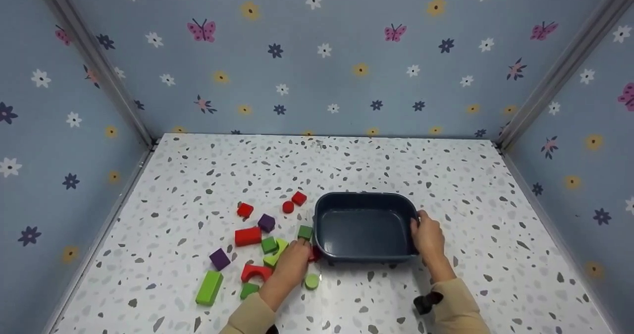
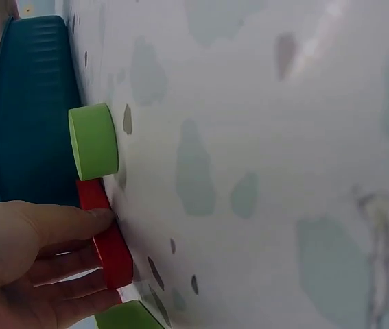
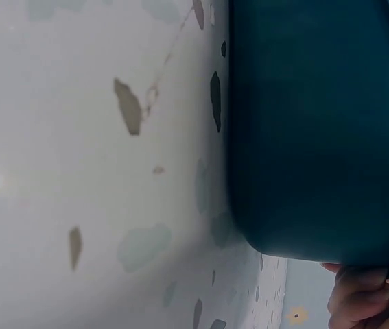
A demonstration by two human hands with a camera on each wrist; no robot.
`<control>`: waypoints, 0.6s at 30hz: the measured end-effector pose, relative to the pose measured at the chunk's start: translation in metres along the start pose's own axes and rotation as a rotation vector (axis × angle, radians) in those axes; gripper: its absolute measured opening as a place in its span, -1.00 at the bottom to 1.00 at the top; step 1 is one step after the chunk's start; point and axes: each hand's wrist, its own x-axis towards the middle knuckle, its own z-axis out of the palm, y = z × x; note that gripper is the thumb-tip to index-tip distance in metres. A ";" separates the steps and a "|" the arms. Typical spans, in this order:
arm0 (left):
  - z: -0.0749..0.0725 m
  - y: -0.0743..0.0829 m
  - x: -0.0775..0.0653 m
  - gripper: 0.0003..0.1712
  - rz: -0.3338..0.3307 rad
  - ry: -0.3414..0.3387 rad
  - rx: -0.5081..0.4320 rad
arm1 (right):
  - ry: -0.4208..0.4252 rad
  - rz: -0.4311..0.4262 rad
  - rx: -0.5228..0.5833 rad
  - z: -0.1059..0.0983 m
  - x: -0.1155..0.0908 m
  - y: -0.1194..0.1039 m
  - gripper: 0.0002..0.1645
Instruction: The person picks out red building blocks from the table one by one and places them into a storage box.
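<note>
A dark blue rectangular tub (image 1: 366, 227), with nothing inside, stands on the speckled table. My right hand (image 1: 427, 235) grips its right end, fingers curled at the rim; in the right wrist view the fingers (image 3: 362, 298) show at the tub's lower corner. Just left of the tub, my left hand (image 1: 295, 259) pinches a red block (image 2: 114, 253) between thumb and fingers, low over the table. A light green cylinder (image 2: 95, 142) stands beside that block, close to the tub's wall. Near the left hand lie a green cube (image 1: 305, 232) and a lime triangular block (image 1: 276, 254).
Scattered left of the tub are a red arch block (image 1: 256, 272), a lime long block (image 1: 209, 288), purple cubes (image 1: 220, 259), a red cylinder block (image 1: 248, 236) and several small red pieces (image 1: 299, 198). Flower-patterned walls (image 1: 317, 56) enclose the table at the back and sides.
</note>
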 end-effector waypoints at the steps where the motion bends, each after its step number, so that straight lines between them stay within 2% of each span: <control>1: -0.001 0.000 -0.001 -0.90 0.007 0.006 0.005 | -0.003 0.000 0.000 0.000 0.000 0.000 -0.70; 6: -0.009 0.004 -0.006 -0.90 0.039 0.021 0.037 | -0.016 0.000 0.007 0.001 0.001 0.000 -0.69; 14: -0.031 0.014 -0.009 -0.84 -0.002 -0.124 0.009 | -0.014 -0.003 -0.002 0.002 0.001 0.000 -0.70; 18: -0.043 0.021 -0.010 -0.83 0.012 -0.137 0.013 | -0.013 -0.010 -0.001 0.001 0.002 0.000 -0.71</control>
